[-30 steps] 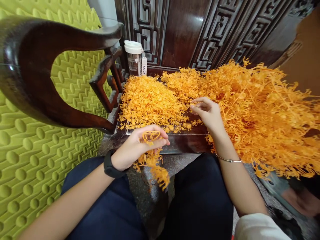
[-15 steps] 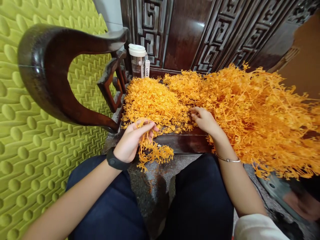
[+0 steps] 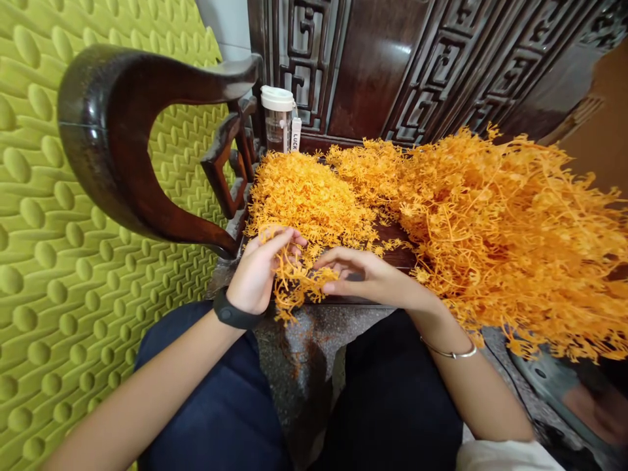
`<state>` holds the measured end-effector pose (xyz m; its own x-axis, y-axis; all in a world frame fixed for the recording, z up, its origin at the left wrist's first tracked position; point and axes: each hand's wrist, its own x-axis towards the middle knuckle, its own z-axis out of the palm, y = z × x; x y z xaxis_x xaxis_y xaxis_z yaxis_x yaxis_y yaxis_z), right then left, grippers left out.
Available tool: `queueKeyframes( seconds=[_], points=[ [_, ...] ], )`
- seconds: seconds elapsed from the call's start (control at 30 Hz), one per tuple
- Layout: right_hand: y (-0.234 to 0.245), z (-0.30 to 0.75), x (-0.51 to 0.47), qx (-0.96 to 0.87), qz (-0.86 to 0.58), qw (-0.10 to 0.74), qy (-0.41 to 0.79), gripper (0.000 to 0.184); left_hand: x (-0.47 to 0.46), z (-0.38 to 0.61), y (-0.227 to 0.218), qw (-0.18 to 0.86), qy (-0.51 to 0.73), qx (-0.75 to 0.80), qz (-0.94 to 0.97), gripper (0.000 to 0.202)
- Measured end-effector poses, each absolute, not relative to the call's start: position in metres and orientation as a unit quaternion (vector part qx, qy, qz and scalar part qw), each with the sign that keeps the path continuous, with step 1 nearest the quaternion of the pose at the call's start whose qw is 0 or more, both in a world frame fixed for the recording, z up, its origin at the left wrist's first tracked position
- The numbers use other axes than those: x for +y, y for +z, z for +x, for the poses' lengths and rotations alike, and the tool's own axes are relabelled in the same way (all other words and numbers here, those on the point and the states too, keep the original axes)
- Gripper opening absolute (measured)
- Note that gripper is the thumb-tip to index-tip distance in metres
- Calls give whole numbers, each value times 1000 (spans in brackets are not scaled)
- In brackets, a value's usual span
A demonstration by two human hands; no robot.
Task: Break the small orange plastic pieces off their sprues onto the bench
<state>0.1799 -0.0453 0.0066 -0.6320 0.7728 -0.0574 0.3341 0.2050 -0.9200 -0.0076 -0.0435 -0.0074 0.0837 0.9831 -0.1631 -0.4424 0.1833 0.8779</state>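
My left hand (image 3: pixel 262 265) is closed on the stems of an orange artificial flower sprig (image 3: pixel 299 284), which hangs below the fingers over the seat's front edge. My right hand (image 3: pixel 363 275) is at the sprig's right end, thumb and fingers apart around its tips; whether they touch it I cannot tell. Behind both hands a heap of small orange plastic blossoms (image 3: pixel 311 196) covers the left part of the dark wooden seat (image 3: pixel 392 237). To the right spreads a large pile of orange branched sprigs (image 3: pixel 510 242).
A curved wooden armrest (image 3: pixel 93 131) stands at the left, beside a yellow-green textured wall covering (image 3: pixel 34 261). Behind the heap are a clear bottle with a white lid (image 3: pixel 277 101) and a carved wooden backrest (image 3: pixel 373 72). Orange bits lie on the stone floor (image 3: pixel 304 353).
My right hand has moved left and toward me, from the edge of the blossom heap to the hanging sprig. The left hand keeps its hold. The view has shifted slightly.
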Motion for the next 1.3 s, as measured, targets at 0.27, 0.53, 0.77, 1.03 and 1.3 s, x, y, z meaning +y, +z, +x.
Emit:
queueKeyframes(
  seconds=[0.27,0.53,0.77,1.03,1.3],
  points=[
    [3,180,-40,-661,-432,349,504,22,-45,-5,-2,677,447,418,409,22],
    [3,178,-45,-656,-385,363,538,20,-49,-4,-3,729,292,373,493,32],
    [1,176,-43,-647,-385,417,510,16,-49,-3,-5,696,308,372,531,22],
    [1,173,-44,-625,-397,435,513,16,-48,-2,-8,687,349,393,502,19],
    [1,175,-42,-646,-382,463,471,12,-49,0,-8,668,412,394,478,16]
  ],
)
